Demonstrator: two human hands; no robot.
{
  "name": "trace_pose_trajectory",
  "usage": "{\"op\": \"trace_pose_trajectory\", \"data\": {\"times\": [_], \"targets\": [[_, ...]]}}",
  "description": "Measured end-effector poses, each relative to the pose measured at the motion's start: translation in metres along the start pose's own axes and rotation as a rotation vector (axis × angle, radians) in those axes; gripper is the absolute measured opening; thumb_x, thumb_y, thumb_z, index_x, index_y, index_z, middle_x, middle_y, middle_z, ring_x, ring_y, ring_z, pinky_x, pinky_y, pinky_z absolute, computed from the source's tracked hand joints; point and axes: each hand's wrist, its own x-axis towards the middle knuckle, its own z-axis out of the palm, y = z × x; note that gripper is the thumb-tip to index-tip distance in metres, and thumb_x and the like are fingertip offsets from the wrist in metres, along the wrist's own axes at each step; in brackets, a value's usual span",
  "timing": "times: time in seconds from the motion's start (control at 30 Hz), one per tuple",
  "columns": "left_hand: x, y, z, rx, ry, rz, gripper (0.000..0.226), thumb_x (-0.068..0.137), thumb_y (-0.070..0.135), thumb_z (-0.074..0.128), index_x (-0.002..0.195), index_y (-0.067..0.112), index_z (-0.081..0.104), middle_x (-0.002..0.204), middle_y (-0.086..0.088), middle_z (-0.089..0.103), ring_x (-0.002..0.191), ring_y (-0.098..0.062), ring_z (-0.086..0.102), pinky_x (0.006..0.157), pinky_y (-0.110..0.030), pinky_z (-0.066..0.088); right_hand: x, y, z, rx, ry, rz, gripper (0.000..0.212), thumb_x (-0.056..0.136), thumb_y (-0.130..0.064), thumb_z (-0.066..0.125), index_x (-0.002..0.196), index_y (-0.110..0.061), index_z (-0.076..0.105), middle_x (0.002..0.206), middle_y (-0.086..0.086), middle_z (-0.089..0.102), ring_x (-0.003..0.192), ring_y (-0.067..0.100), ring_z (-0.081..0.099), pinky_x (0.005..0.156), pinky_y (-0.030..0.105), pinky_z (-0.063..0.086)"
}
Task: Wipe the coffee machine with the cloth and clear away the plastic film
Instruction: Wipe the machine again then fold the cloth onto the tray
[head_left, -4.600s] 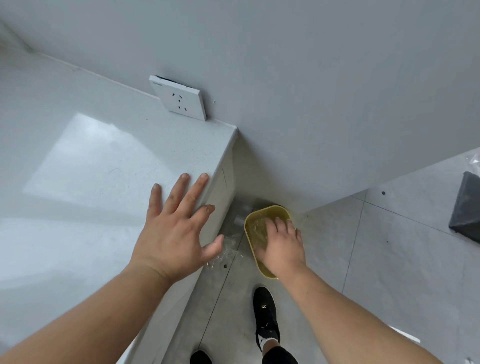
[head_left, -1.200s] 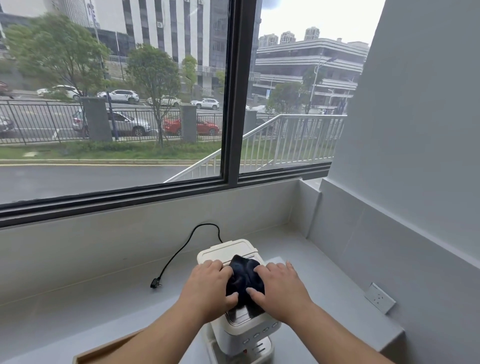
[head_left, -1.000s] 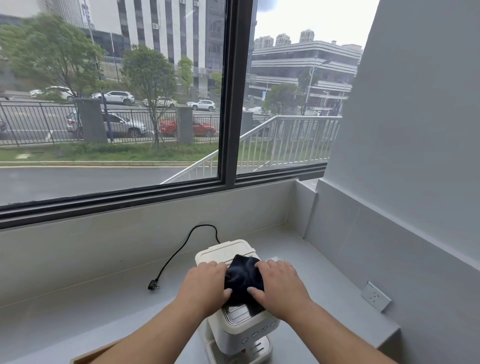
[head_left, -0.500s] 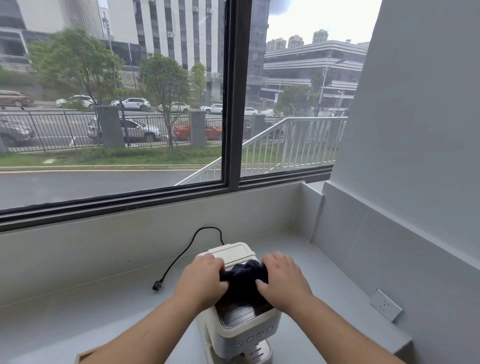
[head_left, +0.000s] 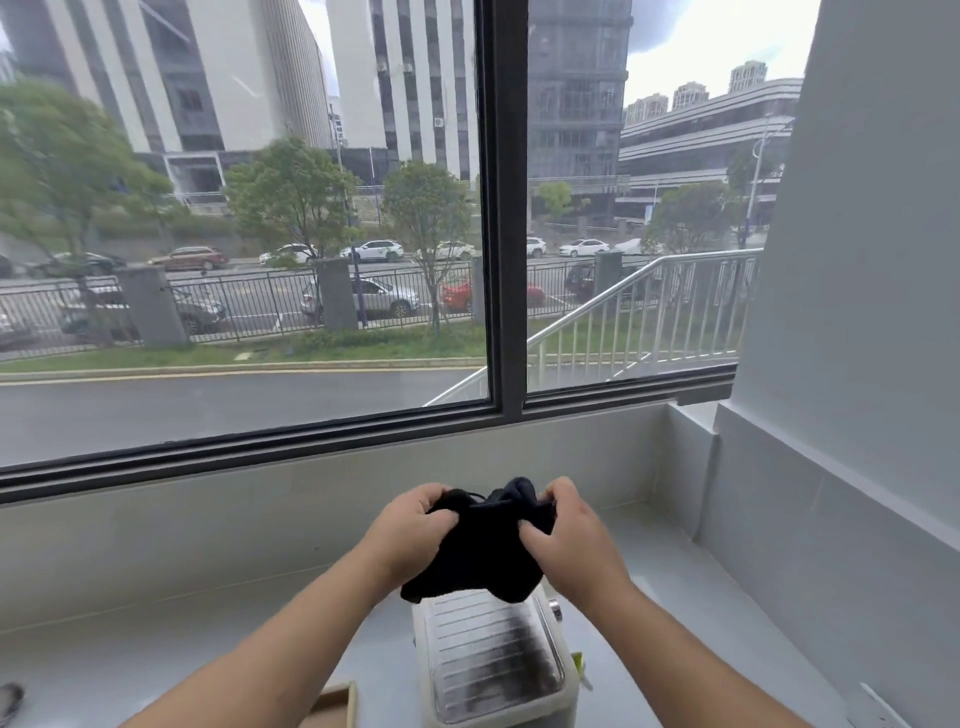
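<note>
A dark cloth (head_left: 480, 545) is bunched between both hands above the back of the cream coffee machine (head_left: 493, 665). My left hand (head_left: 410, 535) grips its left side, and my right hand (head_left: 566, 540) grips its right side with the thumb pressed into the fabric. The machine's ribbed metal top panel shows below the cloth, with a small knob on its right side. No plastic film is in view.
The machine stands on a grey counter (head_left: 156, 649) under a wide window. A grey wall (head_left: 857, 467) closes the right side, with a wall socket (head_left: 878, 701) low down. A wooden tray corner (head_left: 332, 701) sits left of the machine.
Both hands have lifted the cloth off the machine's top and bunched it up. The view has tilted up and moved closer, so more of the ribbed top shows.
</note>
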Motion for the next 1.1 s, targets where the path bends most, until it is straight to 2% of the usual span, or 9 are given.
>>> {"op": "trace_pose_trajectory", "data": {"times": [0.17,0.27,0.37,0.43,0.5,0.57,0.73,0.9,1.1], "targets": [[-0.011,0.011,-0.008,-0.256,0.154,-0.082,0.014,0.101,0.021,0.064,0.108,0.024,0.076,0.102,-0.010,0.079,0.086,-0.022,0.074,0.068,-0.033,0.061,0.019,-0.003,0.014,0.180,0.000,0.079,0.047,0.081,-0.059,0.071,0.108,-0.032,0.045,0.097,-0.017,0.060,0.085,-0.001,0.058,0.062,0.023,0.044],[-0.016,0.019,-0.023,-0.326,0.273,-0.070,0.012,0.100,0.024,0.066,0.102,0.023,0.078,0.097,-0.006,0.081,0.083,-0.016,0.073,0.068,-0.029,0.060,0.023,-0.004,0.034,0.259,-0.126,0.175,0.061,0.074,-0.073,0.071,0.109,-0.026,0.055,0.101,-0.013,0.067,0.092,0.009,0.066,0.073,0.031,0.052],[-0.023,0.029,-0.046,-0.284,0.330,-0.055,0.019,0.101,0.032,0.066,0.099,0.020,0.080,0.092,-0.001,0.080,0.081,-0.014,0.072,0.069,-0.027,0.054,0.025,-0.009,0.059,0.265,-0.246,0.184,0.053,0.080,-0.071,0.068,0.084,-0.018,0.066,0.076,-0.016,0.070,0.073,0.008,0.066,0.067,0.029,0.052],[-0.029,0.034,-0.063,-0.269,0.356,-0.052,0.027,0.101,0.036,0.064,0.100,0.013,0.079,0.092,-0.005,0.079,0.081,-0.018,0.071,0.076,-0.032,0.053,0.021,-0.018,0.073,0.293,-0.328,0.142,0.053,0.084,-0.063,0.070,0.062,-0.017,0.054,0.050,-0.017,0.051,0.049,0.003,0.048,0.048,0.017,0.037],[-0.037,0.037,-0.081,-0.286,0.361,-0.053,0.031,0.101,0.037,0.064,0.100,0.009,0.077,0.091,-0.008,0.078,0.081,-0.020,0.072,0.074,-0.034,0.054,0.018,-0.029,0.085,0.389,-0.422,0.114,0.048,0.088,-0.050,0.074,0.058,-0.022,0.050,0.046,-0.016,0.043,0.042,0.004,0.038,0.042,0.017,0.030],[-0.047,0.036,-0.097,-0.268,0.388,-0.058,0.029,0.101,0.037,0.064,0.095,0.012,0.078,0.089,-0.008,0.078,0.079,-0.021,0.073,0.070,-0.032,0.055,0.013,-0.042,0.094,0.492,-0.517,0.105,0.041,0.087,-0.044,0.074,0.057,-0.026,0.052,0.050,-0.015,0.043,0.044,0.005,0.039,0.047,0.020,0.033],[-0.070,0.014,-0.135,-0.132,0.572,-0.160,0.019,0.098,0.036,0.068,0.093,0.023,0.081,0.091,-0.002,0.082,0.082,-0.022,0.076,0.072,-0.035,0.058,0.005,-0.068,0.102,0.854,-0.616,0.182,0.027,0.079,-0.040,0.071,0.067,-0.024,0.053,0.074,0.006,0.050,0.073,0.024,0.047,0.068,0.038,0.037],[-0.086,-0.022,-0.159,-0.095,0.683,-0.247,0.013,0.098,0.037,0.068,0.104,0.030,0.077,0.100,0.002,0.079,0.090,-0.020,0.074,0.066,-0.030,0.055,0.011,-0.079,0.109,0.775,-0.601,0.191,0.026,0.099,-0.042,0.062,0.087,-0.019,0.057,0.086,0.010,0.055,0.080,0.029,0.051,0.073,0.046,0.042],[-0.094,-0.056,-0.179,-0.063,0.606,-0.297,0.020,0.100,0.037,0.064,0.105,0.023,0.077,0.093,-0.003,0.078,0.080,-0.023,0.073,0.061,-0.030,0.053,0.020,-0.106,0.116,0.716,-0.616,0.155,0.026,0.105,-0.040,0.055,0.091,-0.019,0.059,0.085,0.007,0.059,0.078,0.025,0.054,0.066,0.036,0.044]]}}
